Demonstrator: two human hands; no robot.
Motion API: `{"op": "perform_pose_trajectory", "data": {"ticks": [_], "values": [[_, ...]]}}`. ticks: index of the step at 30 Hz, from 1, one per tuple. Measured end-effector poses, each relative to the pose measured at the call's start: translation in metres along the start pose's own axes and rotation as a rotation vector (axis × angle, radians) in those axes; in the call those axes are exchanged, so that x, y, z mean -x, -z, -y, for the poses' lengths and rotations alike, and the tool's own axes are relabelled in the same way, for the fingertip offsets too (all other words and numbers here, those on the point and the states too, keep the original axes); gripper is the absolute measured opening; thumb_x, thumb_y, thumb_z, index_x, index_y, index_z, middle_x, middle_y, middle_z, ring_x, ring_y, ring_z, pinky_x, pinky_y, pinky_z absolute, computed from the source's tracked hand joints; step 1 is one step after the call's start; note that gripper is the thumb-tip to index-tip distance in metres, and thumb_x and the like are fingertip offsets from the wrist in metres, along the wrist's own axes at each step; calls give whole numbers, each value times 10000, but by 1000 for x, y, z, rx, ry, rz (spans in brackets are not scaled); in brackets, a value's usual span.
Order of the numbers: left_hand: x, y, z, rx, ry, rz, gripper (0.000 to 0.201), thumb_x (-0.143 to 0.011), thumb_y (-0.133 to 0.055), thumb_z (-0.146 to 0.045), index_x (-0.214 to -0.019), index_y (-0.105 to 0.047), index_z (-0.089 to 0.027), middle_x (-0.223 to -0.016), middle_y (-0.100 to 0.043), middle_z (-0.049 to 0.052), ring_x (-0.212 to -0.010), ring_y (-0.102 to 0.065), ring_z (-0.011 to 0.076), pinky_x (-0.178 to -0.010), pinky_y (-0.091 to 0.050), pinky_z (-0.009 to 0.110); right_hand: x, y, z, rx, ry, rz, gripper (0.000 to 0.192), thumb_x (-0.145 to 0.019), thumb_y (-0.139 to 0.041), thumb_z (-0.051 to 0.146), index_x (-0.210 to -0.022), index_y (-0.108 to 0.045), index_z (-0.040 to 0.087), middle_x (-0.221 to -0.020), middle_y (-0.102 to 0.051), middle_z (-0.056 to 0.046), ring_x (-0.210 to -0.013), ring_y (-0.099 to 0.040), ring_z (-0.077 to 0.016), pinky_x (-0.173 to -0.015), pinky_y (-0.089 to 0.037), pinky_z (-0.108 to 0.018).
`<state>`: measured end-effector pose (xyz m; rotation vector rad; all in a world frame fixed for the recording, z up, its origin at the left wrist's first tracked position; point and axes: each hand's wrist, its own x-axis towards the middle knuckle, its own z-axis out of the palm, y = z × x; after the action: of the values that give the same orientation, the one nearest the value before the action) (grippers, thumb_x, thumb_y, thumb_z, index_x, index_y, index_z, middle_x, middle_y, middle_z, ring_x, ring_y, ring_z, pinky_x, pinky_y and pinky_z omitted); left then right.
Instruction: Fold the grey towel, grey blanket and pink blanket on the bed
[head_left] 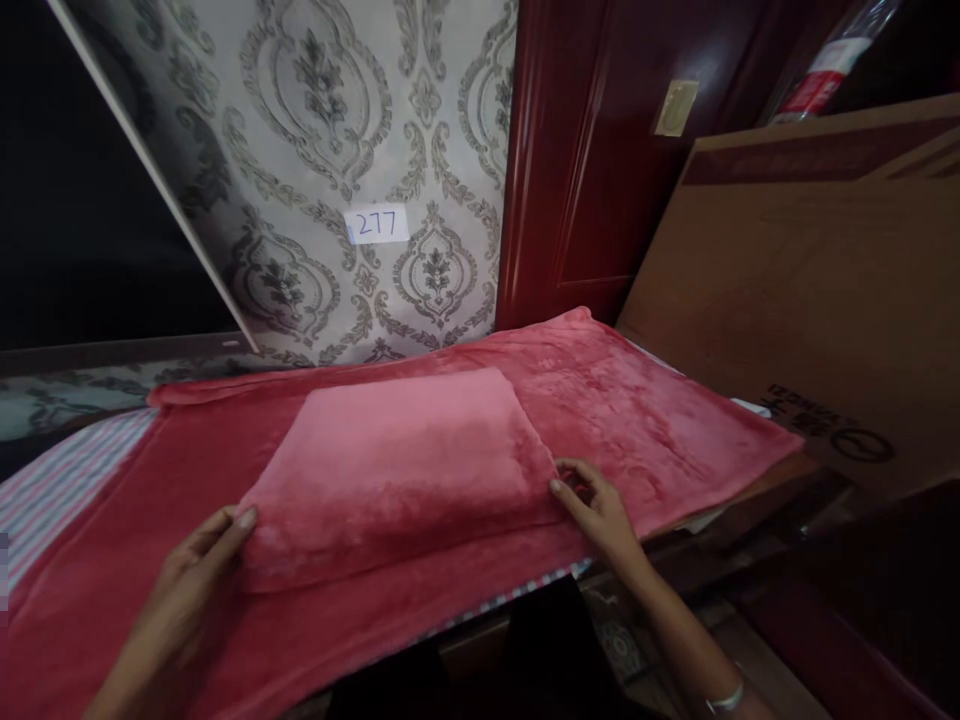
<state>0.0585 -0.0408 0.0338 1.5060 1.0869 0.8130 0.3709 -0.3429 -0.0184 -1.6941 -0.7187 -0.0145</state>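
A folded pink plush cloth (409, 440) lies on a larger pink plush blanket (645, 410) spread over a table. My left hand (191, 570) pinches the folded cloth's left edge, thumb on top. At its right edge, my right hand (596, 505) grips the cloth between thumb and fingers. The folded cloth is lighter on its upper part and darker toward the near side. What lies inside its folds is hidden.
A checked cloth (82, 460) shows under the blanket at left. Behind stand a dark screen (105, 190) and a patterned wall with a "277" label (376, 223). At right, a large cardboard box (810, 280) leans near a dark red door panel (600, 150); a bottle (832, 65) is behind it.
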Motion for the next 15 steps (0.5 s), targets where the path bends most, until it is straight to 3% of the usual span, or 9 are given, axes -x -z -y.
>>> {"op": "perform_pose_trajectory", "data": {"ticks": [3,6,10,15], "values": [[-1,-1,6,166,174,127,596,-472,-882,-593,-927,-685,-263,-866,-775,27,-791,-726,251,-658,-599,326,0,-3,-4,-46,-81,21,501,-758,-663,617,-988,-707,174,-802,-690,-63,-671,-600,-192,-630,-506,-305],[2,-1,8,90,210,222,616,-456,-909,-552,-950,-738,-225,-903,-791,79,-851,-747,294,-697,-619,338,0,-3,-7,-90,-156,60,595,-686,-708,690,-981,-700,173,-875,-721,-91,-738,-641,-218,-697,-528,-330],[7,-4,8,104,195,194,598,-483,-911,-529,-956,-761,-195,-854,-794,89,-814,-753,313,-681,-628,356,-3,-4,-5,-145,-206,98,626,-634,-731,743,-913,-711,182,-900,-730,-100,-832,-658,-252,-784,-526,-354],[1,-4,17,254,210,166,626,-458,-930,-477,-986,-754,-191,-865,-795,84,-804,-750,318,-722,-620,385,-3,-5,-2,-154,-181,9,539,-657,-747,695,-854,-681,197,-774,-675,-44,-670,-589,-179,-594,-474,-274]]}}
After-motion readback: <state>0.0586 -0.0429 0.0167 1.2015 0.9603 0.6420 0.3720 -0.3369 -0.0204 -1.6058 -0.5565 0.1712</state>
